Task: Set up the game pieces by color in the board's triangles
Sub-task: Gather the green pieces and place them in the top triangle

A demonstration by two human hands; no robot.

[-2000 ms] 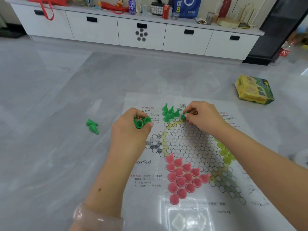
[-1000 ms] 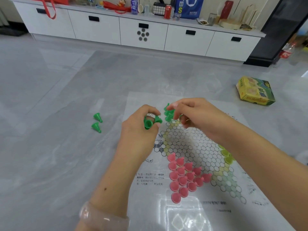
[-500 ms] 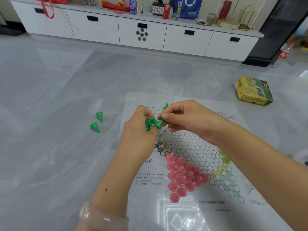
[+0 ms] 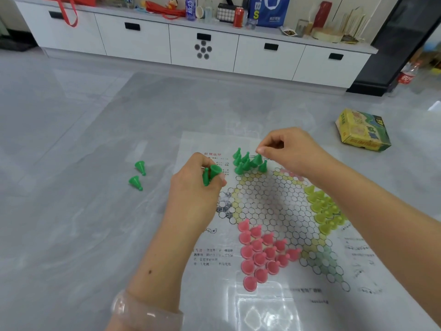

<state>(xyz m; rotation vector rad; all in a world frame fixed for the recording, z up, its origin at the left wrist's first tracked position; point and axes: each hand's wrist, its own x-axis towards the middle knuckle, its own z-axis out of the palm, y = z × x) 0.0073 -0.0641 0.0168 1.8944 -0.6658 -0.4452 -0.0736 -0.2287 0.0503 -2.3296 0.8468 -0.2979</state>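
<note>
Green cone pieces stand clustered in the far triangle of the paper board, which lies flat on the grey floor. The right hand hovers just above that cluster, thumb and forefinger pinched together at the tip of one cone; whether it actually grips the piece cannot be told. The left hand holds two more green pieces in curled fingers at the board's left edge. Two loose green cones lie on the floor, well apart from the board. Pink pieces fill the near triangle, yellow pieces the right one.
</note>
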